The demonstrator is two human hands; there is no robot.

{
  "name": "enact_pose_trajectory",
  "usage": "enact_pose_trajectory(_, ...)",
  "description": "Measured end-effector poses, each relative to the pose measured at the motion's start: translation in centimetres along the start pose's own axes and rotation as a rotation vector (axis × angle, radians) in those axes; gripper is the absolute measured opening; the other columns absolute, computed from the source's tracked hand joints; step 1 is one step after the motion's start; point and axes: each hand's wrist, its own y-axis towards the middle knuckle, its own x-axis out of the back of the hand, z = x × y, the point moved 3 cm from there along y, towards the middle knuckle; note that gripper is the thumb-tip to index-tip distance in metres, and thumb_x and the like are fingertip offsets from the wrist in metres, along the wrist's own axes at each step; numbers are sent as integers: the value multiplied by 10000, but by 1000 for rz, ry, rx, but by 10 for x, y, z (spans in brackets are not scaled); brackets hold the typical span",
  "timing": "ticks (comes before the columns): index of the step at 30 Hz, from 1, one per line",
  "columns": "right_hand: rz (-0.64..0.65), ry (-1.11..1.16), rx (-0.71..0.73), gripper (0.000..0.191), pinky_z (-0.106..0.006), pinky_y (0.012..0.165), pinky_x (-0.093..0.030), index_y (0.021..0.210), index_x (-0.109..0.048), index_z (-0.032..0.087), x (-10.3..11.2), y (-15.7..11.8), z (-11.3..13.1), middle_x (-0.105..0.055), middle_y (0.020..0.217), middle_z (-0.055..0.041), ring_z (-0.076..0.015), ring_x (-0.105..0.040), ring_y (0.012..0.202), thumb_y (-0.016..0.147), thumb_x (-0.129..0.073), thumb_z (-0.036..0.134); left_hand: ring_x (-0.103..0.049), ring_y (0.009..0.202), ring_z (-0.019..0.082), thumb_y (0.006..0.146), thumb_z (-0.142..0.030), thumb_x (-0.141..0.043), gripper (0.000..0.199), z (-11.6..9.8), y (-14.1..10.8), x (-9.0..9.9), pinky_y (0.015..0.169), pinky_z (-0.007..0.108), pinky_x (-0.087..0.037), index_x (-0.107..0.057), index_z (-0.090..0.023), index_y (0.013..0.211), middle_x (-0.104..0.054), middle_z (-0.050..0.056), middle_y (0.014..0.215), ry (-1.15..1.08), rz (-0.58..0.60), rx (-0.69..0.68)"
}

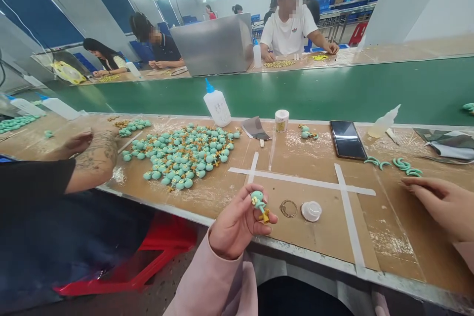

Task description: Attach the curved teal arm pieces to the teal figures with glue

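Note:
My left hand [237, 217] is closed around a small mint-green figurine [257, 199] with yellow eyes and an ochre foot piece, holding it tilted above the front of the table. At the right, my right hand [442, 205] reaches low over the table with its fingers stretched out. Its fingertips are just in front of curved mint-green strips [402, 164], and nothing shows between them. Below and right of the figurine lie a thin brown ring [288, 209] and a small round translucent dish [311, 211].
A large pile of similar figurines [185, 155] covers the table's left middle. Behind it stands a white glue bottle [217, 107] with a blue tip. A white roll [282, 121] and a phone [348, 139] lie farther right. A co-worker's tattooed arm [97, 155] reaches in at left.

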Motion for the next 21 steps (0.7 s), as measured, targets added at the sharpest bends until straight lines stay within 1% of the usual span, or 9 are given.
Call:
enact_pose_trajectory(1, 59, 91, -58, 259, -480, 848, -470, 888, -721, 344, 1, 1, -6, -757, 984, -94, -341, -686, 967, 675, -578, 315, -720, 768, 150, 906, -291, -598, 146, 0, 0, 0, 566, 192, -592, -621, -219, 1030, -566, 2, 960, 1, -1, 2)
enact_pose_trajectory(3, 148, 210, -92, 300, -458, 857, -469, 912, -740, 346, 3, 1, -10, -767, 957, -88, -322, -698, 962, 651, -603, 290, -719, 776, 149, 902, -289, -604, 145, 0, -1, 0, 566, 184, -587, -624, -219, 1027, -565, 3, 963, 1, -12, 8)
enact_pose_trajectory(4, 155, 209, -81, 294, -454, 841, -471, 901, -745, 341, 5, 1, -9, -768, 932, -85, -321, -700, 933, 635, -629, 296, -717, 779, 149, 898, -290, -610, 145, 0, -1, -1, 566, 182, -586, -626, -219, 1024, -565, 4, 964, 2, -22, 10)
enact_pose_trajectory(6, 103, 119, -45, 260, -460, 777, -472, 850, -748, 326, 8, -1, -1, -763, 868, -81, -326, -690, 826, 598, -682, 329, -708, 773, 144, 887, -288, -626, 149, 0, 0, -1, 563, 180, -583, -634, -221, 1020, -569, 5, 963, 8, -46, 14)
enact_pose_trajectory(8, 19, 83, -20, 207, -471, 737, -458, 776, -744, 305, 12, -6, 12, -747, 792, -76, -324, -657, 740, 581, -689, 347, -694, 749, 132, 875, -287, -645, 161, 0, 1, -2, 549, 174, -575, -646, -228, 1025, -578, 4, 954, 15, -72, 17)
enact_pose_trajectory(11, -8, 302, -8, 156, -488, 766, -445, 686, -727, 253, 17, -15, 37, -725, 732, -88, -329, -624, 763, 557, -717, 340, -667, 707, 114, 861, -292, -666, 198, 0, 1, -2, 534, 164, -562, -670, -234, 1051, -603, 10, 941, 34, -125, 19)
enact_pose_trajectory(14, 103, 445, 0, 288, -422, 711, -488, 726, -719, 204, 18, -22, 61, -690, 647, -58, -249, -622, 660, 613, -744, 468, -643, 684, 109, 821, -278, -712, 279, 0, 2, 3, 542, 168, -567, -693, -242, 1096, -637, 24, 948, 55, -187, 31)
enact_pose_trajectory(17, 199, 595, 16, 464, -352, 640, -516, 857, -716, 178, 15, -26, 81, -670, 669, -36, -187, -616, 631, 665, -714, 600, -627, 666, 126, 783, -267, -742, 358, -1, 6, 9, 545, 195, -585, -704, -262, 1139, -676, 47, 971, 97, -262, 33)
enact_pose_trajectory(21, 300, 785, 3, 517, -277, 525, -486, 764, -659, 179, 6, -37, 110, -660, 697, -38, -128, -579, 562, 635, -736, 673, -633, 649, 114, 710, -233, -808, 434, -2, 4, 3, 554, 174, -579, -722, -277, 1134, -701, 26, 951, 168, -353, 50)
